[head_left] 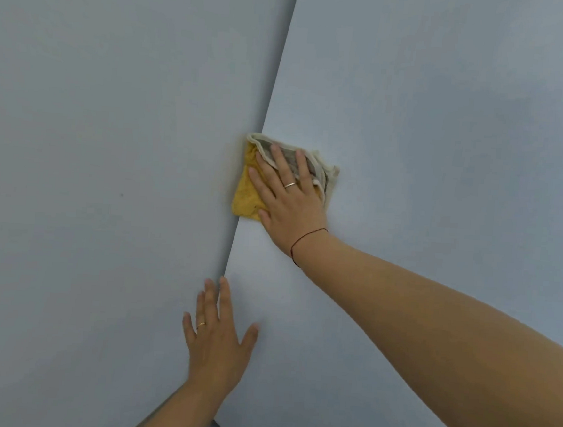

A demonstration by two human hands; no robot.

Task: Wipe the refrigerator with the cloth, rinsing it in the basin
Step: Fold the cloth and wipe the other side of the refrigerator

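Head view: my right hand (287,200) lies flat on the cloth (258,191), fingers spread and extended, palm pressing it against the fridge (429,130) door panel; nothing is pinched, just pressed. A ring sits on one finger, and a thin dark thread circles the wrist. The cloth is folded, yellow on its left part, cream and grey on the upper right, and it sits right at the left edge of the door panel, overlapping the dark seam (276,79) between that panel and the pale surface beside it. My left hand (218,342) is lower down, fingers spread wide, palm flat against the same door near the seam, holding nothing; it also wears a ring. The hands are well apart. No brand, label or writing readable on any surface.
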